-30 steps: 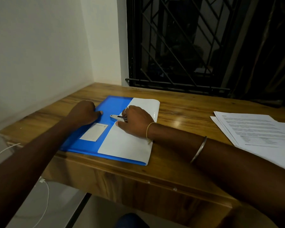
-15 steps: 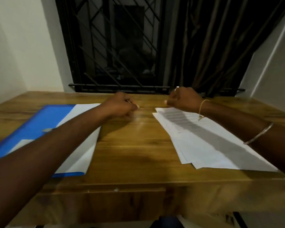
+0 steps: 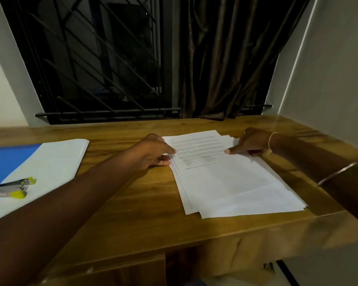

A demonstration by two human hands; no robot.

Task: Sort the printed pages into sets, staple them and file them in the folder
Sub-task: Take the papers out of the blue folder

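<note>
From the head camera, the blue folder [image 3: 8, 159] is cut off by the left edge, so only its near-right part shows. A white sheet [image 3: 56, 162] covers most of that part. A grey stapler [image 3: 12, 187] with yellow ends lies on that sheet, also clipped by the frame. Its long axis runs left to right and a yellow tip points right.

The printed pages [image 3: 225, 182] lie right of centre on the wooden surface [image 3: 132, 207], well apart from the folder. They form a loosely fanned stack, and only the edges of the lower sheets peek out at the left and near sides. The long axis runs from far to near, slanting a little to the right. The print sits on the far half, too small to read.

The hands are apart, one at each side of the stack's far end. The left hand [image 3: 153, 151] is relaxed, with its forefinger tip on the top sheet's left edge and its thumb beside the lower sheets. The right hand [image 3: 250, 144] lays its thumb flat on the top sheet. Its other fingers curl at the right edge, and I cannot tell whether they pinch the paper. A bangle [image 3: 335, 174] circles the right forearm, which leaves the frame.
</note>
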